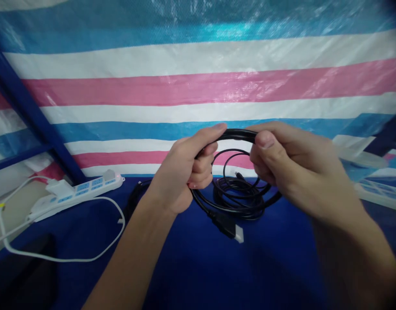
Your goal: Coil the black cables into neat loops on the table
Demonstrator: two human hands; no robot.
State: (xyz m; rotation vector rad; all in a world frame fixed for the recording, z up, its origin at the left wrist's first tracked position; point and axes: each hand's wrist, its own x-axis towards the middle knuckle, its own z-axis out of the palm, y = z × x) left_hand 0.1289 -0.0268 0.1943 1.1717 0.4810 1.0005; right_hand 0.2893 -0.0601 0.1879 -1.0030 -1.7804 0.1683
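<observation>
Both hands hold a black cable bent into a loop above the blue table. My left hand is closed around the left side of the loop, its thumb along the top. On the right side, my right hand pinches the strands between thumb and fingers. A black plug with a pale tip, which looks like an HDMI connector, hangs below the loop at the cable's end. Behind it, a second coil of black cable lies on the table, partly hidden by the held loop.
At left sits a white power strip with a white charger plugged in and a white cord looping over the table. More black cable lies behind my left wrist. A striped plastic sheet hangs behind.
</observation>
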